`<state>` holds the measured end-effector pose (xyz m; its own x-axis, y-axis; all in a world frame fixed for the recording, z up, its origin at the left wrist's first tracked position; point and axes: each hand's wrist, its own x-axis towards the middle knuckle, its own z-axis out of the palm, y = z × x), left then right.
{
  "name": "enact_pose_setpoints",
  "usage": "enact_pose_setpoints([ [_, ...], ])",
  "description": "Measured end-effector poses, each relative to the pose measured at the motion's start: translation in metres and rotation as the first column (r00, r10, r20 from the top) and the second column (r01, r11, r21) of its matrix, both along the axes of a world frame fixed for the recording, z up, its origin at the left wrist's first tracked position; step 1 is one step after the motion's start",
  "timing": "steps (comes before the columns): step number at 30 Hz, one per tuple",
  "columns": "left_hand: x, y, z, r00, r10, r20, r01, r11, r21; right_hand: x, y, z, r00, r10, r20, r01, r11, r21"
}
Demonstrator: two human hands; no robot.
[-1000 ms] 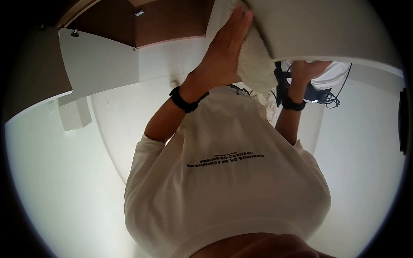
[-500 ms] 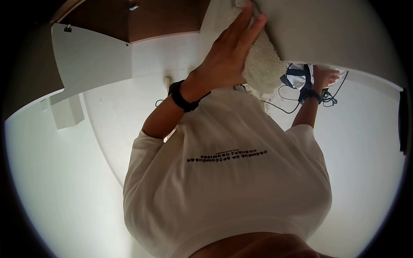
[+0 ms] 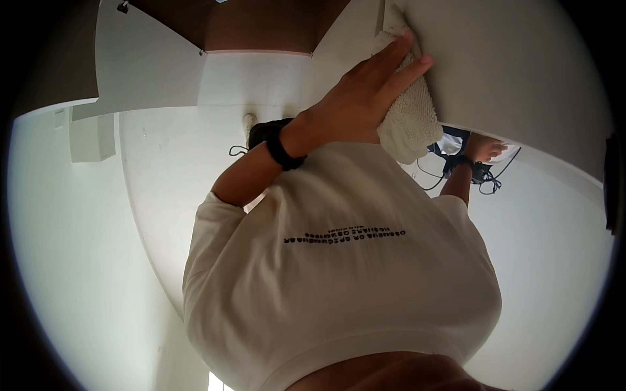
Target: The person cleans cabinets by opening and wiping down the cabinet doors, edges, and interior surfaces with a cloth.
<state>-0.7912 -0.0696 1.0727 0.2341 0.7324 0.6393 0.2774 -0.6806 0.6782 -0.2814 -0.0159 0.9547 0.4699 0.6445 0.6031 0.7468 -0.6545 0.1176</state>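
My left hand (image 3: pixel 368 94), with a black band on its wrist, has its fingers over a thick, fluffy off-white cloth (image 3: pixel 411 120). It holds the cloth against the edge of a pale panel (image 3: pixel 515 72). Lower down on the right is my right hand (image 3: pixel 484 148), also with a dark band. Its fingers look curled, and the panel edge covers part of it. Beside it are black straps and cables (image 3: pixel 492 184) and something white and shiny (image 3: pixel 450 143); what the fingers grip is hidden.
A light shoe (image 3: pixel 249 122) shows on the pale floor (image 3: pixel 215 143). Brown and white cabinet panels (image 3: pixel 147 55) are at the upper left, with a white box shape (image 3: pixel 92 140) below them. My white shirt (image 3: pixel 339 280) fills the lower middle.
The cloth and my left hand appear lower and slightly right. The panel edge has tilted in view and covers more around my right hand, which sits lower. The whole view has shifted.
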Motion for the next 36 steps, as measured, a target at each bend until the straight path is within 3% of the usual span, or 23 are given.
enact_pose_setpoints([
  [2,-0.001,-0.001,0.004,0.999,0.005,0.034,-0.006,1.000,0.014,0.017,0.006,-0.009,0.999,-0.032,0.044,0.036,0.994,-0.104],
  [5,0.005,-0.002,0.015,0.999,-0.009,0.045,0.009,1.000,0.004,0.002,0.001,0.011,0.992,0.082,-0.098,-0.087,0.995,-0.049],
  [6,0.004,-0.002,0.016,0.999,-0.019,0.046,0.019,1.000,0.001,-0.021,0.006,0.032,0.962,-0.095,-0.256,0.050,0.983,-0.177],
  [8,0.007,-0.003,0.016,0.998,-0.055,0.036,0.057,0.997,-0.046,-0.036,0.007,0.041,0.946,-0.120,-0.301,0.065,0.980,-0.187],
  [12,0.009,0.004,0.007,0.993,-0.114,0.010,0.115,0.992,-0.059,-0.056,0.008,0.042,0.941,0.152,-0.302,-0.140,0.988,0.060],
  [14,0.004,0.005,0.001,0.988,-0.154,-0.024,0.150,0.980,-0.133,-0.078,0.006,0.042,0.871,0.348,-0.347,-0.298,0.936,0.190],
  [16,-0.004,0.007,0.000,0.979,-0.198,-0.056,0.181,0.959,-0.218,-0.112,0.001,0.044,0.718,0.553,-0.423,-0.453,0.832,0.320],
  [20,-0.023,0.015,-0.004,0.950,-0.290,-0.112,0.243,0.917,-0.316,-0.190,-0.016,0.055,0.196,0.809,-0.554,-0.597,0.546,0.587],
  [24,-0.030,0.033,-0.013,0.928,-0.373,-0.009,0.340,0.853,-0.395,-0.248,-0.033,0.063,-0.282,0.802,-0.526,-0.450,0.374,0.811],
  [27,-0.044,0.048,-0.020,0.846,-0.518,0.126,0.474,0.622,-0.623,-0.287,-0.040,0.072,-0.541,0.755,-0.370,-0.213,0.302,0.929],
  [29,-0.037,0.050,-0.041,0.846,-0.511,0.151,0.489,0.633,-0.600,-0.296,-0.038,0.077,-0.359,0.815,-0.455,-0.348,0.336,0.875],
  [30,-0.034,0.050,-0.044,0.852,-0.498,0.161,0.487,0.643,-0.591,-0.296,-0.038,0.078,-0.224,0.835,-0.503,-0.445,0.372,0.815],
  [31,-0.028,0.051,-0.048,0.847,-0.501,0.179,0.499,0.631,-0.594,-0.291,-0.042,0.081,-0.011,0.833,-0.554,-0.598,0.439,0.671],
  [33,-0.020,0.052,-0.047,0.851,-0.477,0.221,0.504,0.621,-0.600,-0.291,-0.049,0.086,-0.299,0.779,-0.551,-0.422,0.409,0.809],
  [34,-0.017,0.055,-0.044,0.855,-0.466,0.228,0.506,0.651,-0.567,-0.291,-0.052,0.087,-0.582,0.697,-0.418,-0.181,0.390,0.903],
  [35,-0.018,0.059,-0.030,0.859,-0.452,0.240,0.506,0.678,-0.534,-0.291,-0.055,0.089,-0.776,0.599,-0.197,0.094,0.418,0.903],
  [36,-0.014,0.058,-0.014,0.863,-0.439,0.250,0.503,0.699,-0.508,-0.280,-0.056,0.077,-0.621,0.617,-0.483,-0.170,0.496,0.852],
])
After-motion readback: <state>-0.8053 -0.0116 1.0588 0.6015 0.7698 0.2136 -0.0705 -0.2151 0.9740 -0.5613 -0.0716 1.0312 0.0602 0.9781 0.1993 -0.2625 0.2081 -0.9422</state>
